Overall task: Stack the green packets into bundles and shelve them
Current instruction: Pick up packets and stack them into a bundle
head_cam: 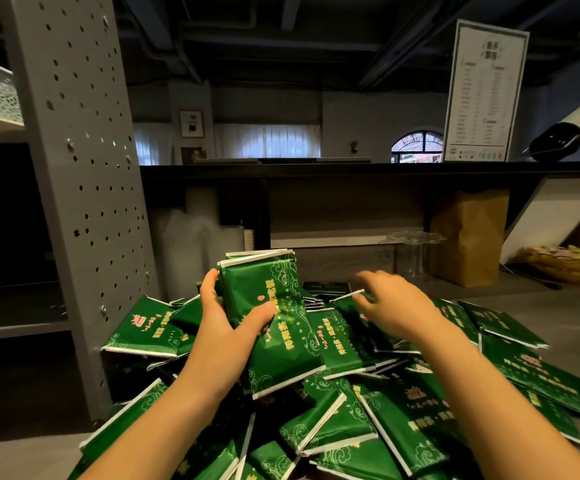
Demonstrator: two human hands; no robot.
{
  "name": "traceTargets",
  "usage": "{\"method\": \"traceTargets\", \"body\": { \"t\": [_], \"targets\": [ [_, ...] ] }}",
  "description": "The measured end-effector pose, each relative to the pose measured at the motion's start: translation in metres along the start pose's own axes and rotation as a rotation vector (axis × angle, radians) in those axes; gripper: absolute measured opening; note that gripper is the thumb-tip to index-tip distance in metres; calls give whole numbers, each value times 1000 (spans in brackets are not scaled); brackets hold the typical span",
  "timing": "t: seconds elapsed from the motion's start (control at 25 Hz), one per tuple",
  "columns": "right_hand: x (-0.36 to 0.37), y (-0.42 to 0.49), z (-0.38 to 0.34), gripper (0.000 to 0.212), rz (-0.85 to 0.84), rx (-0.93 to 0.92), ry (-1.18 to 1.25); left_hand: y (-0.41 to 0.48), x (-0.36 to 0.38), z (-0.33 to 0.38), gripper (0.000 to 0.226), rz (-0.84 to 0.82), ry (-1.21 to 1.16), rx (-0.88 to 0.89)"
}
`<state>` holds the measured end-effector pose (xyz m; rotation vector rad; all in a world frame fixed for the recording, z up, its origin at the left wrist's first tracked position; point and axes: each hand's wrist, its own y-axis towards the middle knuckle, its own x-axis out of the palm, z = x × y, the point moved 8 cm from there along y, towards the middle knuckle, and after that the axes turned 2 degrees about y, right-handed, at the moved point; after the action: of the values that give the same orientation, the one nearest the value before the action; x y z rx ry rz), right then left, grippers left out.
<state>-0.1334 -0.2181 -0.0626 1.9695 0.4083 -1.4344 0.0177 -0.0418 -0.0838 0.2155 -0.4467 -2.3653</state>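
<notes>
A big heap of green packets (333, 427) with gold print lies on the floor in front of me. My left hand (226, 327) grips a small stack of green packets (268, 296), thumb across its front, held upright above the heap. My right hand (392, 303) is blurred, palm down, over a packet (347, 301) on top of the heap. Its fingertips touch that packet's white edge; whether they pinch it is unclear.
A grey perforated shelf upright (84, 188) stands at the left with a bare grey shelf board (15, 317) beside it. Ahead runs a dark counter (351, 168) with a white menu stand (482, 95). A brown paper bag (468, 237) stands under the counter.
</notes>
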Motion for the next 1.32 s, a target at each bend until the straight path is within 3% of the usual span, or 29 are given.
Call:
{"method": "traceTargets", "body": {
  "t": [0.08, 0.16, 0.4, 0.64, 0.76, 1.08, 1.24, 1.32],
  "targets": [
    [18, 2, 25, 53, -164, 132, 41, -1, 1, 3, 83, -3, 17, 20],
    [28, 3, 37, 63, -226, 185, 69, -2, 2, 4, 84, -4, 31, 32],
    [29, 1, 41, 105, -242, 241, 259, -3, 2, 3, 86, -9, 24, 28],
    [21, -2, 33, 115, -177, 228, 394, -1, 3, 3, 94, -24, -12, 5],
    [11, -4, 28, 107, -136, 226, 447, -1, 2, 3, 93, -17, -35, -13],
    [-38, -11, 8, 57, 305, 68, 835, 1, -1, 1, 78, 4, -86, -29],
    [-38, -15, -16, 45, 276, -61, 1312, 0, -2, 1, 69, 28, -153, -44],
    [-38, -21, -39, 48, 202, -194, 1432, 1, -5, 1, 61, 52, -182, -53]
  ]
}}
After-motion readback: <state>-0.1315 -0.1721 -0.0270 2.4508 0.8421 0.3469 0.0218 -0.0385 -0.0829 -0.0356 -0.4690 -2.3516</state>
